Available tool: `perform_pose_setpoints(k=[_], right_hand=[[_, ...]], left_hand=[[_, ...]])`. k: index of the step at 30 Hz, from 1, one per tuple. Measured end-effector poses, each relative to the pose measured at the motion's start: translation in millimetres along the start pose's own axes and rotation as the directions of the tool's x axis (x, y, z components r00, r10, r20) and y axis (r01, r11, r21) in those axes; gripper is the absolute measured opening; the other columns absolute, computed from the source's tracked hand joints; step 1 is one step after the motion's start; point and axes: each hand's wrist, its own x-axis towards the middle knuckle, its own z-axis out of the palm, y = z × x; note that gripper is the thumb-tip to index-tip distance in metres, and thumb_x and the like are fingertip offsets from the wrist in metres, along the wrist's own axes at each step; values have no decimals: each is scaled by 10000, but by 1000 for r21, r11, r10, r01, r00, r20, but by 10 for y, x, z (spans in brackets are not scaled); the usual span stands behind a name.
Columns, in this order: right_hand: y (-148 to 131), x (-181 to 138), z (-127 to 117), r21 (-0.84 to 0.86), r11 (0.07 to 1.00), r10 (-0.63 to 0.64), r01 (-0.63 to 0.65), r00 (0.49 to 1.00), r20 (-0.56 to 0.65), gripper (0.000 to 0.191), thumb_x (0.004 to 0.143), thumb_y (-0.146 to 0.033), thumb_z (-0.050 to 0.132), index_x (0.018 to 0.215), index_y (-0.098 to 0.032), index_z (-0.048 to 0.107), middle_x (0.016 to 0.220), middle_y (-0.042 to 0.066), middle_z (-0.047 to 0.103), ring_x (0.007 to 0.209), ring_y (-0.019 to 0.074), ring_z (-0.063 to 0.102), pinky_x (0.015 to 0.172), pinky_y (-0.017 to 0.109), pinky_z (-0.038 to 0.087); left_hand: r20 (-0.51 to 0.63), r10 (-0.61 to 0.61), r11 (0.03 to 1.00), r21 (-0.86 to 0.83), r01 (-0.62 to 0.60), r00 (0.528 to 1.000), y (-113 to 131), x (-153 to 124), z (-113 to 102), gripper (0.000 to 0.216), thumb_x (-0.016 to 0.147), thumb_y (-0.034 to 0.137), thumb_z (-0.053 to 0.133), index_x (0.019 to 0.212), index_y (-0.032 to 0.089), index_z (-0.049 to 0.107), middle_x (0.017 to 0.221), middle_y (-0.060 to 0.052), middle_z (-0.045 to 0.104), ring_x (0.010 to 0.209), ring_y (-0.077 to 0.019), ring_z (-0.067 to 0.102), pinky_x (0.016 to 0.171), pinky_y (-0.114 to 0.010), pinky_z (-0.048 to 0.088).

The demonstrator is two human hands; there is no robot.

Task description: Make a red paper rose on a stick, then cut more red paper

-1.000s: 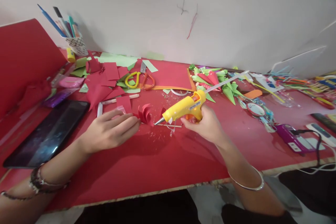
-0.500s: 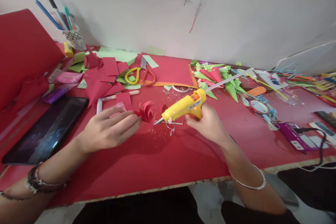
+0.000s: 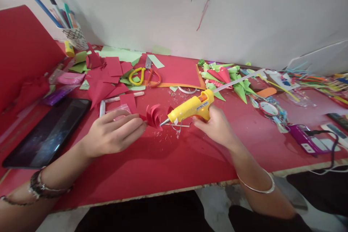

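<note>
My left hand (image 3: 116, 132) pinches a curled red paper piece (image 3: 154, 115) by its left end, just above the red tabletop. My right hand (image 3: 217, 125) is wrapped around the handle of a yellow glue gun (image 3: 191, 108), with a long clear glue stick (image 3: 239, 81) jutting from its back. The gun's metal nozzle points left, at or very near the right side of the curls; I cannot tell whether it touches. Another bit of curled red paper shows partly behind the gun. Thin glue strings hang under the nozzle end.
Cut red paper (image 3: 102, 83), yellow-and-red-handled scissors (image 3: 145, 74) and a dark phone (image 3: 47, 132) lie to the left. A pen cup (image 3: 74, 38) stands by the wall. Green and red paper cones (image 3: 228, 78) are piled at the back. A purple power strip (image 3: 306, 139) with a cord sits right.
The glue gun and both hands are almost where they were. The curled paper has turned very slightly, and the whole view has shifted a little.
</note>
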Motion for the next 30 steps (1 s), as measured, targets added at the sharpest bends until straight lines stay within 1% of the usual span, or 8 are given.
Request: perform_pose_setpoints(k=[5, 11, 19, 25, 30], right_hand=[[5, -7, -1, 35, 999, 4, -4, 1000, 8, 151, 668, -220, 552, 776, -182, 453, 605, -36, 474, 513, 104, 460, 449, 225, 353], [-22, -18, -20, 64, 998, -10, 8, 999, 32, 149, 666, -204, 546, 787, -181, 462, 626, -29, 495, 534, 112, 481, 462, 229, 371], [-22, -13, -22, 47, 999, -6, 4, 999, 31, 136, 664, -197, 535, 773, -183, 455, 611, -33, 478, 520, 107, 461, 457, 227, 358], [-15, -3, -12, 16, 1000, -17, 17, 1000, 9, 138, 669, -195, 534, 785, -181, 461, 632, -24, 490, 535, 110, 459, 481, 240, 369], [-28, 0, -17, -1, 1000, -19, 19, 1000, -10, 121, 676, -203, 533, 765, -183, 454, 614, -26, 479, 523, 108, 447, 470, 241, 355]], left_hand=[[-7, 2, 1000, -3, -2, 1000, -10, 7, -3, 63, 770, 89, 580, 773, 150, 597, 727, 18, 636, 664, -111, 604, 645, -270, 486], [18, 0, 1000, 17, -1, 1000, -25, -8, -11, 80, 763, 82, 587, 785, 157, 600, 730, 20, 661, 651, -111, 612, 639, -268, 500], [3, 13, 1000, 20, -13, 1000, -32, 7, -33, 86, 750, 74, 600, 757, 160, 601, 718, 15, 674, 650, -119, 636, 615, -265, 511], [11, 12, 1000, 13, -12, 1000, -29, -19, -19, 109, 756, 54, 584, 771, 162, 593, 692, 23, 666, 668, -124, 636, 627, -267, 512], [-21, 14, 1000, 3, -14, 1000, -23, 7, -26, 77, 741, 59, 607, 774, 127, 591, 673, -1, 656, 628, -133, 617, 603, -278, 508]])
